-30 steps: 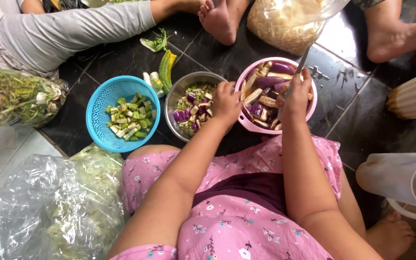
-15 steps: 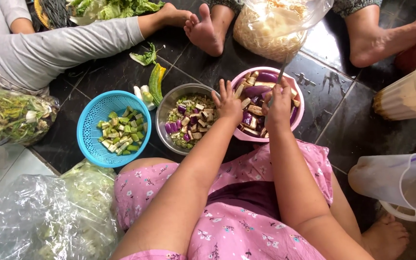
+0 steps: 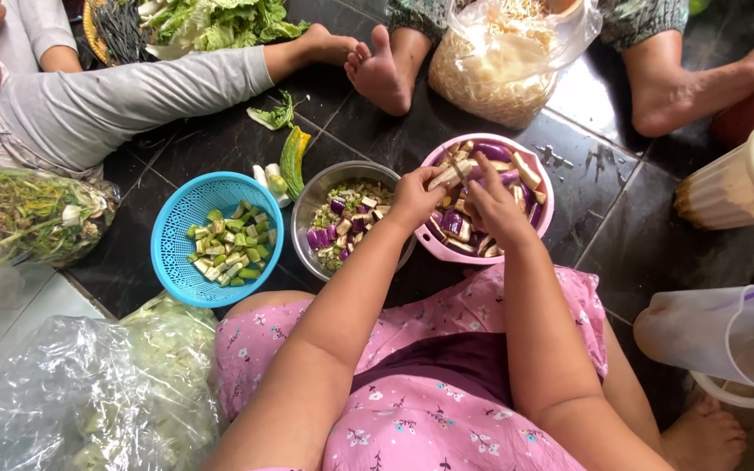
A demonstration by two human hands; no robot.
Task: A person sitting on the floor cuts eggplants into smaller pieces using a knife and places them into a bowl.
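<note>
- Pinched in the left hand (image 3: 414,197) was a pale strip of eggplant (image 3: 443,177), held just over the near rim of the pink bowl (image 3: 548,202)
- Fingers of the right hand (image 3: 493,203) were curled shut around a small knife (image 3: 459,168), and its thin blade touched the strip
- Both hands sat close together over the pink bowl, almost touching
- More cut eggplant pieces (image 3: 490,153), purple and white, filled the pink bowl
- Just to the left stood a round metal bowl (image 3: 309,209) with small chopped bits, green and purple, and its rim touched the pink bowl
- Left of that sat a blue basket (image 3: 174,228) with green chunks in it
- A green and yellow gourd (image 3: 293,160) lay on the dark floor (image 3: 621,227) behind the metal bowl, with white stalk pieces beside it
- A clear bag of pale sprouts (image 3: 497,70) stood behind the pink bowl
- Other people's bare feet (image 3: 380,74) rested on the floor near that bag
- A bag of green stems (image 3: 19,214) lay far to the left, and a bag of leafy greens (image 3: 124,384) lay by the person's knee
- A clear plastic jug (image 3: 717,336) stood to the right, well apart from the hands
</note>
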